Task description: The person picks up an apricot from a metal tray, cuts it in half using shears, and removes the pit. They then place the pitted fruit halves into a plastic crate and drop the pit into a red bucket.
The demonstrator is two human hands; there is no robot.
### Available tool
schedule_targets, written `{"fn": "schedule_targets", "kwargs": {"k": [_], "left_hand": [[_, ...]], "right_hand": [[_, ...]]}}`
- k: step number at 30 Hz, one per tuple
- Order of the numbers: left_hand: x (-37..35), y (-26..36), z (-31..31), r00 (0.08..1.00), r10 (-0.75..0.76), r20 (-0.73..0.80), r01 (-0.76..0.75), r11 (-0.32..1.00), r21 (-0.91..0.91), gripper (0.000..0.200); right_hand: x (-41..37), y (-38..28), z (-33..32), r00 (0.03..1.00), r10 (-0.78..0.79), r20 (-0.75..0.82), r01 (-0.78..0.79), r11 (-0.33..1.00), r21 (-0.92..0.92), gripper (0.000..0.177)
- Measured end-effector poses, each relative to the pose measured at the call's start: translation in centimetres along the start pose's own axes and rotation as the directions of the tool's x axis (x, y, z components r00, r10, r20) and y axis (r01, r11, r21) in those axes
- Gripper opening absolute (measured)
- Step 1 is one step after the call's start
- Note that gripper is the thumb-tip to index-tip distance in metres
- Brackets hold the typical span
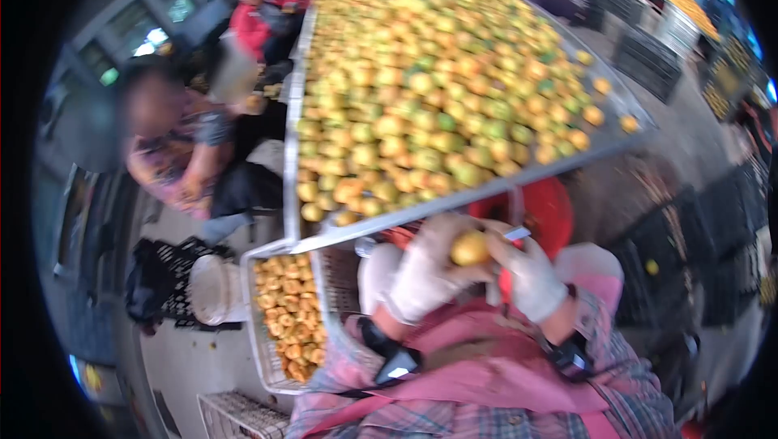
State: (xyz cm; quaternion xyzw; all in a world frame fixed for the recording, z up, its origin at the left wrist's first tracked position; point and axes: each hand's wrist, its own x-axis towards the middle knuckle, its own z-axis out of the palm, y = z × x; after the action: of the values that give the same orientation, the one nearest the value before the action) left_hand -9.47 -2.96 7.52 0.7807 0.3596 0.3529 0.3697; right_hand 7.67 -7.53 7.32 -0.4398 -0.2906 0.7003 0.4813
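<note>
My left hand [431, 259], in a white glove, is closed around a round yellow fruit [470, 249] above my lap. Close against its right side is my right hand [531, 277], also gloved in white, with its fingers bent around a small tool. A flat pale piece of it [516, 233] sticks out at the top and a red part [505, 283] shows below; blur hides its exact kind. Just beyond both hands is the front edge of a metal-rimmed table [389, 228], heaped with yellow-green fruit [421, 107].
A red bucket [551, 208] stands under the table edge. Left of my knees, a white crate [250, 309] holds orange-yellow fruit [290, 317]. Further left are a white bucket [212, 289] and a seated person [182, 151]. Dark crates [648, 62] stand at right.
</note>
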Motion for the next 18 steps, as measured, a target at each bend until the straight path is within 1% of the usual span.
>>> {"fn": "schedule_targets", "kwargs": {"k": [1, 2, 3, 5, 6, 7, 8, 10, 11, 13, 14, 16, 17, 18], "left_hand": [[0.0, -0.2, -0.2, 0.996, 0.08, -0.04, -0.079, 0.997, 0.026, 0.056], [-0.3, -0.8, 0.2, 0.989, 0.094, -0.113, -0.097, 0.995, -0.022, 0.056], [-0.4, -1.2, 0.2, 0.983, 0.128, -0.13, -0.13, 0.992, -0.004, 0.06], [-0.6, -1.4, 0.0, 0.975, 0.164, -0.148, -0.167, 0.986, -0.006, 0.069], [-0.5, -1.2, -0.3, 0.974, 0.177, -0.145, -0.183, 0.983, -0.031, 0.072], [-0.6, -0.8, -0.8, 0.978, 0.178, -0.111, -0.178, 0.984, 0.009, 0.074], [-0.6, -0.4, -1.4, 0.978, 0.175, -0.117, -0.175, 0.984, 0.008, 0.074], [-0.4, 0.6, -2.5, 0.991, 0.136, -0.007, -0.133, 0.976, 0.17, 0.072], [-0.5, 0.4, -2.6, 0.991, 0.131, -0.014, -0.127, 0.978, 0.166, 0.072], [-0.7, 0.0, -2.3, 0.981, 0.19, -0.032, -0.177, 0.953, 0.246, 0.066], [-0.9, 0.0, -2.2, 0.983, 0.177, -0.052, -0.16, 0.959, 0.233, 0.066], [-1.0, 0.0, -1.9, 0.992, 0.107, -0.062, -0.098, 0.986, 0.135, 0.063], [-1.1, -0.7, -1.2, 0.977, 0.164, -0.135, -0.153, 0.984, 0.092, 0.054], [-1.5, -1.4, -0.5, 0.977, 0.151, -0.15, -0.14, 0.987, 0.079, 0.054]], "right_hand": [[0.5, 0.5, 0.4, 0.995, -0.095, 0.036, 0.093, 0.994, 0.057, 0.035], [0.5, 0.2, 0.0, 0.994, -0.026, 0.106, 0.021, 0.999, 0.05, 0.031], [0.7, 0.6, 0.9, 0.998, -0.056, 0.031, 0.053, 0.995, 0.089, 0.03], [0.3, 0.5, 1.7, 0.997, -0.078, 0.008, 0.077, 0.992, 0.098, 0.029], [0.2, 0.5, 1.9, 0.996, -0.09, -0.005, 0.09, 0.991, 0.094, 0.03], [0.2, 0.5, 2.2, 0.993, -0.117, -0.022, 0.119, 0.989, 0.088, 0.031], [0.3, 0.6, 2.4, 0.993, -0.113, -0.019, 0.115, 0.99, 0.083, 0.031], [0.4, 0.6, 2.7, 0.978, -0.21, 0.008, 0.21, 0.977, -0.021, 0.033], [0.5, 0.6, 2.8, 0.979, -0.204, 0.011, 0.204, 0.979, -0.027, 0.033], [0.4, 0.6, 2.8, 0.992, -0.127, 0.024, 0.127, 0.992, 0.008, 0.037], [0.5, 0.7, 2.8, 0.994, -0.107, 0.027, 0.108, 0.994, -0.012, 0.037], [0.9, 1.6, 2.4, 0.993, -0.064, 0.103, 0.054, 0.993, 0.105, 0.044], [1.2, 2.0, 1.8, 0.99, -0.022, 0.142, -0.003, 0.984, 0.176, 0.043], [1.5, 2.6, 1.5, 0.99, -0.004, 0.141, -0.019, 0.987, 0.161, 0.043]]}}
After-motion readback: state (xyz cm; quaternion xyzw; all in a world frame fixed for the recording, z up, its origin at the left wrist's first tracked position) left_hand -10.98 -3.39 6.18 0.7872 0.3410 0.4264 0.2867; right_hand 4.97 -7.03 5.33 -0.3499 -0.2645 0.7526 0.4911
